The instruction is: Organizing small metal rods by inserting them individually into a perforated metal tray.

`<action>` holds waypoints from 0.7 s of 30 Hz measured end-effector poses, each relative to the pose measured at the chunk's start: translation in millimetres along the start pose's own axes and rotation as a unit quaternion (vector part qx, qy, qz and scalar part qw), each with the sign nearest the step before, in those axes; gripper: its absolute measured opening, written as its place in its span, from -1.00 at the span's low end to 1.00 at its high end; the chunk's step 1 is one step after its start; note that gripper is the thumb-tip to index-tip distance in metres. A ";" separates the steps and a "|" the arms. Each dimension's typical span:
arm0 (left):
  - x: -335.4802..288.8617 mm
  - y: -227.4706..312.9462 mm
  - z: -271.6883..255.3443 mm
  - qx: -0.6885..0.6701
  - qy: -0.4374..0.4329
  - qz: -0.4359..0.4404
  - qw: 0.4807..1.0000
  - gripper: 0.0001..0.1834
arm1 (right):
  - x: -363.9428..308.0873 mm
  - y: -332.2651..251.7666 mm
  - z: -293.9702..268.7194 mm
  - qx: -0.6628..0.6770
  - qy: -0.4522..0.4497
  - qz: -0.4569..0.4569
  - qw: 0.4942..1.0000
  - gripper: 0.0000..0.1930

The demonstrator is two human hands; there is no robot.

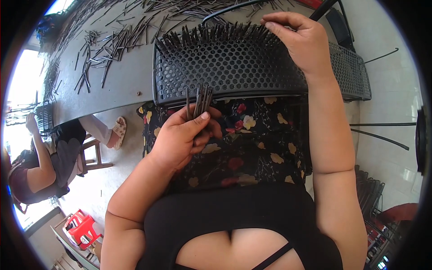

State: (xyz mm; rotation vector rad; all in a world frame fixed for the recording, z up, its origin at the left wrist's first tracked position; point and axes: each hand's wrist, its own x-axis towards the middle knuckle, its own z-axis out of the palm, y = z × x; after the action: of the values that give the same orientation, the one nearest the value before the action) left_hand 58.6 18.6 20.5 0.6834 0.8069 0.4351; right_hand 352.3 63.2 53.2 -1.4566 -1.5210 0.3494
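My left hand (pixel 177 137) is closed around a small bundle of thin dark sticks (pixel 203 101), held upright just in front of the near edge of a black rack (pixel 225 76). The rack is long and covered with round holes. Along its far side a dense row of similar thin sticks (pixel 198 37) stands in the holes, some leaning. My right hand (pixel 303 40) reaches over the far right end of that row, thumb and forefinger brought together in a pinch. Whatever lies between those fingertips is too small to make out.
Loose dark sticks (pixel 119 42) lie scattered over the grey table (pixel 117 96) beyond and left of the rack. Another person (pixel 49 157) sits at the left. A red plastic stool (pixel 83 229) stands behind them; dark rods (pixel 382 124) jut out at the right.
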 end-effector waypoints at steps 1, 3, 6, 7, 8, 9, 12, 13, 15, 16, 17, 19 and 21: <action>-0.1 -0.5 -2.0 -0.006 -0.003 -0.007 1.000 -0.73 | 0.8 -0.7 1.0 0.032 -0.018 0.006 0.999 -0.85; -0.2 -0.4 -2.9 -0.011 -0.007 -0.015 1.000 -0.74 | -3.4 -9.6 5.9 -0.019 -0.008 0.001 1.000 -0.85; 0.9 0.7 -0.5 -0.007 -0.010 -0.014 1.000 -0.75 | -6.9 1.9 4.7 -0.155 0.013 -0.106 0.982 -0.84; 0.6 0.8 0.1 -0.002 -0.010 -0.009 1.000 -0.75 | -6.8 4.6 6.7 -0.233 0.022 -0.206 0.950 -0.84; 0.3 0.9 0.9 0.002 -0.011 -0.004 1.000 -0.76 | -9.8 4.3 8.2 -0.231 0.022 -0.206 0.951 -0.84; 0.4 0.9 2.0 0.002 -0.009 -0.004 1.000 -0.76 | -17.0 0.6 9.3 -0.195 0.045 -0.203 0.959 -0.82; -2.4 -1.9 5.5 0.018 -0.032 0.037 0.999 -0.75 | -53.1 -36.5 26.0 0.071 0.008 -0.015 0.997 -0.67; -0.9 -2.4 7.4 0.004 -0.058 0.040 0.997 -0.75 | -64.3 -43.8 34.9 0.205 -0.020 0.043 0.978 -0.66; 0.7 -2.7 6.5 -0.009 -0.080 0.044 0.996 -0.75 | -78.1 -61.2 45.3 0.312 -0.125 0.139 0.931 -0.64; 0.6 -2.6 7.6 -0.001 -0.100 0.049 0.994 -0.75 | -82.2 -60.9 47.1 0.321 -0.159 0.148 0.922 -0.66; 0.5 -2.5 8.6 0.007 -0.120 0.055 0.991 -0.75 | -84.6 -61.5 47.7 0.330 -0.193 0.157 0.911 -0.68; 0.2 -2.4 10.0 0.008 -0.116 0.053 0.992 -0.75 | -84.1 -64.5 46.9 0.363 -0.187 0.197 0.891 -0.73; -0.2 -1.8 11.0 0.010 -0.112 0.052 0.992 -0.76 | -83.2 -63.2 45.8 0.376 -0.163 0.215 0.887 -0.75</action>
State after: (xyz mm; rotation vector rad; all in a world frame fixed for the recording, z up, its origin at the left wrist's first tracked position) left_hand 67.2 13.0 24.9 0.7799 0.5655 0.4355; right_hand 263.5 -7.7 42.5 -1.1017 -1.0776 1.3493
